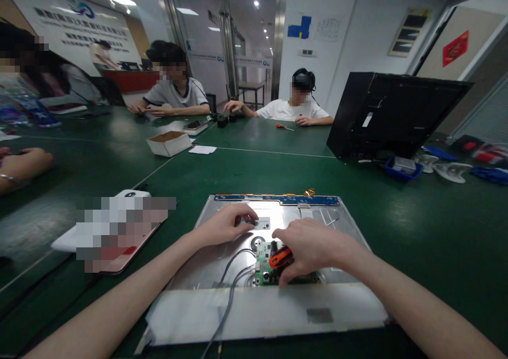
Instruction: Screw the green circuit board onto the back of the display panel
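A flat silver display panel (246,205) lies on the green table in front of me, with a blue circuit strip (254,199) along its far edge. My right hand (313,242) is wrapped around a screwdriver (280,257) with an orange and black handle; its thin shaft pokes out beyond the knuckles. Beneath that hand sits a green circuit board (262,250), partly covered by it. My left hand (228,222) has its fingertips drawn together at the panel beside several small screws (265,224). Whether something is between those fingertips is too small to make out.
Grey cables (230,295) run from the board towards me. At left lies a pinkish phone-like object (119,261), partly blurred. Farther off are an open cardboard box (169,144), another screwdriver (284,127), a large black monitor housing (381,115) and a blue tray (402,174). Several people sit around.
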`<state>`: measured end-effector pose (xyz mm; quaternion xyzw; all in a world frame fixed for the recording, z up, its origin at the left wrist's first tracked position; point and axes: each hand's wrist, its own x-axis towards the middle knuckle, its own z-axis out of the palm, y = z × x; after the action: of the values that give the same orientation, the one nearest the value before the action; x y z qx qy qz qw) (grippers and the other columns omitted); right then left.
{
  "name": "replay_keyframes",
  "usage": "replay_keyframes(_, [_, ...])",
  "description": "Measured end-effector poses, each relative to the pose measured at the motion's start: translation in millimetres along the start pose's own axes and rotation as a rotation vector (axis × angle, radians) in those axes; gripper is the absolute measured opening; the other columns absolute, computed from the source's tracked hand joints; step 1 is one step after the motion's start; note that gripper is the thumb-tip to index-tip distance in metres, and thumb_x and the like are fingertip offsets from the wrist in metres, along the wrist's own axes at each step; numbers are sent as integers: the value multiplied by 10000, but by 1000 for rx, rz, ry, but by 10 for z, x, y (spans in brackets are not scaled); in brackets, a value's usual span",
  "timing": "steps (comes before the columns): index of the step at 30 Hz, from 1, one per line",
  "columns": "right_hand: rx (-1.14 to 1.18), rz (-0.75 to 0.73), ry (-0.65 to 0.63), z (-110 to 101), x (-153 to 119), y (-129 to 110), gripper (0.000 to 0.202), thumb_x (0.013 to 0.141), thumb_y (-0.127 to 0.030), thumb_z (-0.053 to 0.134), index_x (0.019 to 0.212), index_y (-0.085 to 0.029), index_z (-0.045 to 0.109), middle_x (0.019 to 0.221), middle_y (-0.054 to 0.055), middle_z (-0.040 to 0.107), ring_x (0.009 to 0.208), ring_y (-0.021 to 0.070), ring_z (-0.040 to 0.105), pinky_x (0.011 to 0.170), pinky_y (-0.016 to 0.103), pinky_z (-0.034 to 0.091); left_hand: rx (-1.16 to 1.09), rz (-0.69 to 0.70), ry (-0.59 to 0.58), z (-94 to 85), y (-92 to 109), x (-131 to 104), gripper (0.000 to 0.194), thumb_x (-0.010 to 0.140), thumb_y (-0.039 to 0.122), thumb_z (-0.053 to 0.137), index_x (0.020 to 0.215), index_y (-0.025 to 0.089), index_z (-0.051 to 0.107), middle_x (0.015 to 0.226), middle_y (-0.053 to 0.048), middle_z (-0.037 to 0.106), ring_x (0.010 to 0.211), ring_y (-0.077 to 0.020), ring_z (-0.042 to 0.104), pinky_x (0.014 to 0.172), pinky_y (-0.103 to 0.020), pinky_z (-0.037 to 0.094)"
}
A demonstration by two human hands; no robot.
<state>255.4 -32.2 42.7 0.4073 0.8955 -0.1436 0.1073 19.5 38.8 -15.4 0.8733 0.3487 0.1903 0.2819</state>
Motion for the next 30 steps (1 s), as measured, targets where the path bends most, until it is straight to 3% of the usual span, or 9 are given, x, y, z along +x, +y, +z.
replay_keyframes(6, [-13,6,-31,79,42,-32,691,738,-729,660,1126,-158,635,959,148,727,814,291,663,606,331,379,0,3,-12,-8,4,-2,174,831,270,630,965,185,701,872,-45,688,780,-195,602,726,-304,475])
replay_keyframes(25, [57,40,-85,-34,36,33,748,694,-725,719,1182,-161,654,1001,147,725,829,288,655,580,309,380,0,14,-17,-3,-3,-9,174,832,284,635,955,181,703,884,-50,693,781,-198,591,707,-294,452])
replay_keyframes(28, [114,38,-16,-106,0,107,777,726,-639,755,1318,-161,598,1051,145,725,866,276,651,612,302,402,8,11,-21,-6,6,-7,171,836,277,625,961,185,697,895,-49,697,778,-195,593,713,-296,457])
replay_keyframes(30, [170,37,60,-144,-20,192,684,751,-554,778,1300,-177,623,1049,122,730,876,253,645,648,293,413,15,9,-28,-8,6,-5,171,837,270,624,970,189,695,909,-47,700,785,-195,598,723,-300,465])
